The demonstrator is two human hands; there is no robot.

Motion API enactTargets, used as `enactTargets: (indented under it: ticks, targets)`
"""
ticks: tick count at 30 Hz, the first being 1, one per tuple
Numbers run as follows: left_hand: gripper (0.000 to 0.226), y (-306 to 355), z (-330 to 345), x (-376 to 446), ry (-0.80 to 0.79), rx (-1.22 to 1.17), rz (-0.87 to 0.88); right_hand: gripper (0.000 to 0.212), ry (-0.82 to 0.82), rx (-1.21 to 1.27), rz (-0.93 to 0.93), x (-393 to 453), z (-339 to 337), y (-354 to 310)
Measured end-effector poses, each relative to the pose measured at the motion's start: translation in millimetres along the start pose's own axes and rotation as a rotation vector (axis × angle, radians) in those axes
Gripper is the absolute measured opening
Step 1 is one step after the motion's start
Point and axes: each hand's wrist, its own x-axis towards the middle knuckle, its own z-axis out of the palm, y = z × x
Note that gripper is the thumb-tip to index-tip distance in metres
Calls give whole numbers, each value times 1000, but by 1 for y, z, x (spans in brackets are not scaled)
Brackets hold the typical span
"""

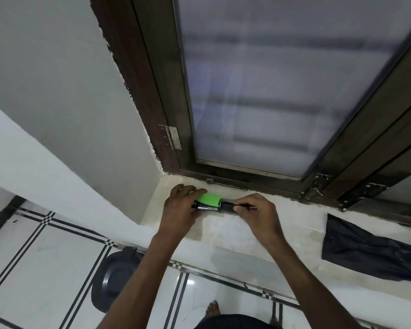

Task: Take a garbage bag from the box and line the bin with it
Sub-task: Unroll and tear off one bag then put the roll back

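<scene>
A small green and black box (208, 202) of garbage bags lies on the pale window sill (226, 230). My left hand (180, 210) grips the box's left end from above. My right hand (259, 213) pinches a black garbage bag (230, 207) sticking out of the box's right end. The dark round bin (115, 279) stands on the floor below the sill, partly hidden by my left forearm.
A second black garbage bag (375, 255) lies flat on the sill at the right. A brown-framed frosted window (282, 91) rises behind the sill. White floor tiles with black stripes (45, 257) lie below. A bare foot (212, 308) shows near the bottom.
</scene>
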Motion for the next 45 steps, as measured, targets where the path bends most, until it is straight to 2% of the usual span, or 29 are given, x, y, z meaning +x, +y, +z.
enactTargets:
  ticks: [2,4,6,8,10,12,14,16,20,24,27,30,34,40,45]
  targets:
    - [63,5,1,1,5,-6,23,14,5,-27,-1,1,22,-9]
    - [63,8,1,1,15,-22,35,24,19,36,84,3,40,-17]
    - [63,5,-1,1,21,-37,37,33,7,233,195,5,47,-21]
    - [61,-2,-3,0,36,-70,36,30,22,415,243,2,43,-20]
    - [61,-9,-7,-1,34,-129,35,19,131,357,222,-2,31,-12]
    - [61,-13,-9,0,27,-165,47,19,197,218,189,-3,20,-4]
    - [61,-16,-10,-1,39,-189,52,24,101,250,218,0,16,-1]
    - [61,-17,-10,-2,44,-214,47,25,2,413,302,1,19,-5]
    - [59,-18,-13,-2,39,-247,43,25,1,719,398,1,26,-19]
    - [60,-16,-13,-3,39,-225,53,20,-65,659,373,4,34,-29]
    - [60,-15,-12,-4,41,-208,48,22,-42,635,425,9,44,-35]
    - [59,-16,-12,-4,46,-216,32,25,3,725,501,11,49,-34]
    - [59,-15,-12,-4,40,-233,36,13,-59,825,489,3,48,-32]
    - [59,-16,-13,-5,33,-246,34,19,-61,918,536,2,48,-37]
    - [59,-15,-12,-5,42,-252,29,13,-84,890,498,0,50,-38]
